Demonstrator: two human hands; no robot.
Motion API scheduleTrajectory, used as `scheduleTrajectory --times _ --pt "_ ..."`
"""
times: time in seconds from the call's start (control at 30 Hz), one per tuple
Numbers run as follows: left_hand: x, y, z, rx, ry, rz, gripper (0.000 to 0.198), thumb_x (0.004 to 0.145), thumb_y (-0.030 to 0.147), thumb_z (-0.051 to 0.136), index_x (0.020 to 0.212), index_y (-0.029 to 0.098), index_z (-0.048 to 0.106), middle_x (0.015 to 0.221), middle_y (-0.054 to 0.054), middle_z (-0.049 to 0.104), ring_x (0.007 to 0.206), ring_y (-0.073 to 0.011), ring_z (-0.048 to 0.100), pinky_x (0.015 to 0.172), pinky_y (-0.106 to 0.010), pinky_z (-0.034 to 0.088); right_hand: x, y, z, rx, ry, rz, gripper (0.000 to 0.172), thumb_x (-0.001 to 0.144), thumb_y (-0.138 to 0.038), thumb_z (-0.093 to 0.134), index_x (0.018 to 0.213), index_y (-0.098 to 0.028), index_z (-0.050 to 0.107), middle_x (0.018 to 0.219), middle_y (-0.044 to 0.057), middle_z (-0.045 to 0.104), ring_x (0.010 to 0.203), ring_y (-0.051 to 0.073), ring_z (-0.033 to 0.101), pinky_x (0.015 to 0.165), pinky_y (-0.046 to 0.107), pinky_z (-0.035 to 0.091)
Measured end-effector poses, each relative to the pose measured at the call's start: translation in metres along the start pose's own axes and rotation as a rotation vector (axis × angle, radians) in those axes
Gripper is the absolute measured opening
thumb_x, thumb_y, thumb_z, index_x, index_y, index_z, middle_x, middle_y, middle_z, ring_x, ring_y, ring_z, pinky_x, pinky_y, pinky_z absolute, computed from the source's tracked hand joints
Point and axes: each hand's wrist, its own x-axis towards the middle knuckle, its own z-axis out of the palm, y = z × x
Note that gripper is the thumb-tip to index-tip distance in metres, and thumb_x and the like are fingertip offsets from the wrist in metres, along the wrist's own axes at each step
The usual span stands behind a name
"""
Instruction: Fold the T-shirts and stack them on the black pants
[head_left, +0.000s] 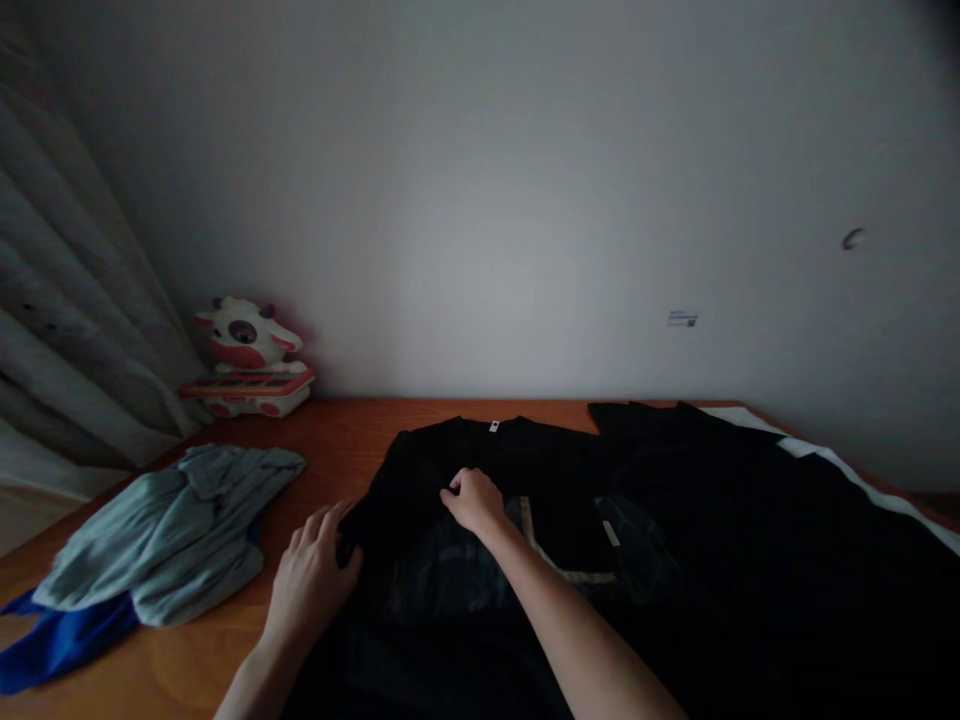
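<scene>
A black T-shirt (559, 455) lies spread on the wooden table, its neckline toward the wall and a small white label (494, 426) inside the collar. Dark grey panels and beige strips show across its front. My left hand (319, 560) is at the left sleeve, thumb and fingers closed on the black cloth. Over the chest, my right hand (476, 497) has its fingers curled in a pinch on the shirt's fabric. The lower part of the shirt merges into shadow, and my right forearm crosses over it.
Left on the wooden table (330, 430) is a crumpled grey-green garment (172, 530) over a blue cloth (75, 640). A cow-shaped toy keyboard (251, 360) stands against the wall by the curtain (67, 300). More black clothing (787, 540) covers the right side, with white fabric (847, 470) along its edge.
</scene>
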Motion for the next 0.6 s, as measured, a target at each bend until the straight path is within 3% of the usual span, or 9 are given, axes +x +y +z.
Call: scheduleTrajectory --times 0.13,0.23,0.37,0.5,0.6 --pt "0.002 0.001 -0.004 -0.079 -0.107 -0.107 0.040 0.084 0.034 0.049 0.121 0.024 0.059 0.112 -0.009 0.071 0.095 -0.0275 0.070 0.080 -0.038 0.054 0.007 0.000 0.000 0.127 0.025 0.039 0.013 0.089 -0.032 0.065 0.092 -0.020 0.067 0.087 0.007 0.074 0.084 0.023 0.073 0.074 0.031 0.051" --pt "0.003 0.004 -0.009 -0.180 -0.091 -0.064 0.028 0.086 0.034 0.049 0.108 0.026 0.063 0.103 -0.006 0.072 0.090 -0.0246 0.070 0.075 -0.035 0.054 0.015 0.006 -0.004 0.231 0.052 0.062 0.018 0.095 -0.032 0.055 0.105 -0.019 0.062 0.085 0.004 0.073 0.067 0.016 0.072 0.065 0.026 0.052" --pt "0.004 0.003 -0.007 -0.240 0.043 0.119 0.022 0.086 0.029 0.049 0.100 0.027 0.066 0.096 -0.005 0.071 0.093 -0.0247 0.067 0.086 -0.035 0.053 0.019 0.020 -0.010 0.282 0.085 0.086 0.026 0.097 -0.037 0.051 0.115 -0.019 0.057 0.093 0.005 0.073 0.074 0.017 0.073 0.064 0.026 0.053" --pt "0.005 -0.002 0.000 -0.231 0.010 0.098 0.027 0.080 0.025 0.053 0.104 0.027 0.066 0.097 -0.005 0.071 0.092 -0.0248 0.067 0.084 -0.036 0.054 0.009 0.028 -0.010 0.271 0.041 0.028 0.035 0.080 -0.030 0.074 0.111 -0.022 0.061 0.094 0.004 0.072 0.090 0.021 0.072 0.076 0.030 0.054" --pt "0.005 -0.004 0.001 -0.234 -0.004 0.105 0.023 0.083 0.023 0.048 0.096 0.028 0.067 0.096 -0.004 0.071 0.091 -0.0234 0.066 0.082 -0.035 0.054 0.002 0.027 -0.011 0.282 0.037 -0.032 0.032 0.083 -0.019 0.067 0.114 -0.027 0.062 0.099 0.002 0.071 0.090 0.019 0.072 0.077 0.029 0.055"
